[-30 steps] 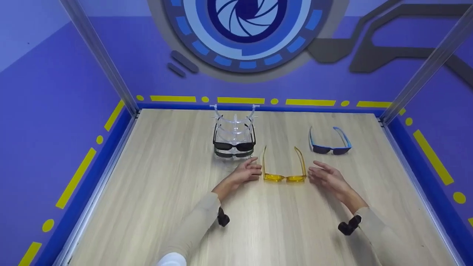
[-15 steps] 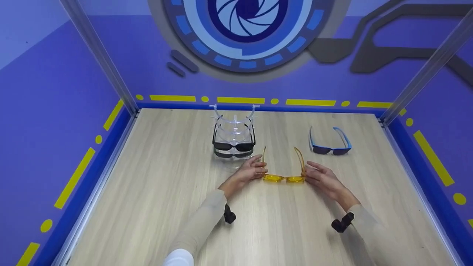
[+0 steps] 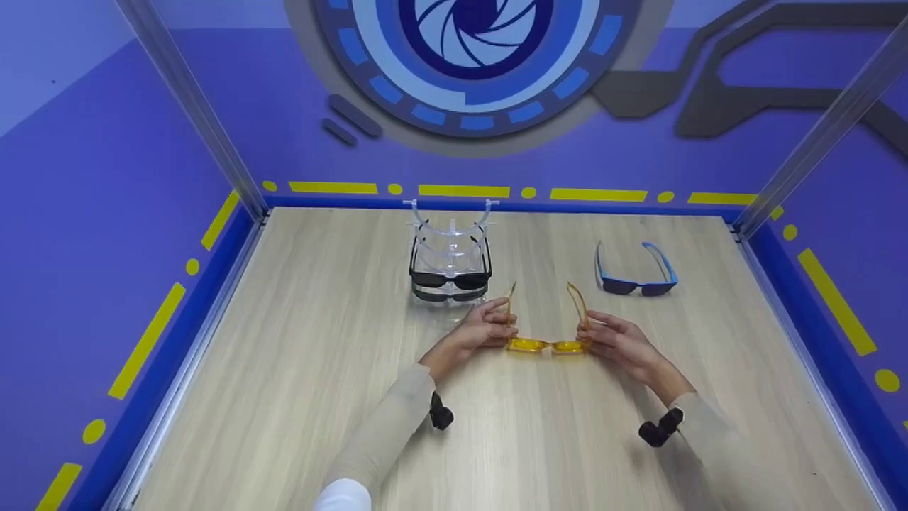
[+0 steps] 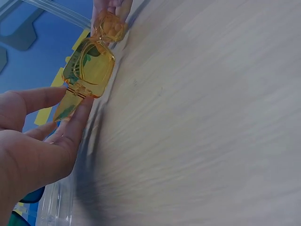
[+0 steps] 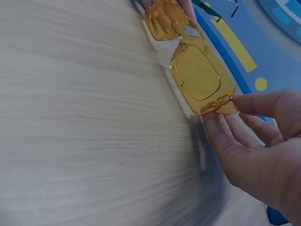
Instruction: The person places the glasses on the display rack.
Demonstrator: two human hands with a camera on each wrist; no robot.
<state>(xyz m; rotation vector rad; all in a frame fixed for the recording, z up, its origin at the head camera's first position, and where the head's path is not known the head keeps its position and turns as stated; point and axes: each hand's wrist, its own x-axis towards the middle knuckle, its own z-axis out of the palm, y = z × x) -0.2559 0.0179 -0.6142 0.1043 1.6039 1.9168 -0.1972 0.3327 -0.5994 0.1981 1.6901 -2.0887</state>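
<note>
A pair of yellow see-through glasses is held level between the two hands, temples unfolded and pointing away. My left hand pinches its left hinge corner between thumb and fingers, as the left wrist view shows on the yellow frame. At the opposite corner my right hand does the same; the right wrist view shows thumb and fingers around the hinge of the yellow frame. Whether the glasses touch the table cannot be told.
A clear display stand rises behind the left hand, bearing black sunglasses and a dark pair lower down. Blue-framed sunglasses lie at the back right of the wooden table. Blue panels enclose the back and sides.
Both hands have moved inward from beside the yellow glasses and taken hold of their hinge corners. The glasses have shifted very slightly towards me. The stand and blue-framed sunglasses stay put.
</note>
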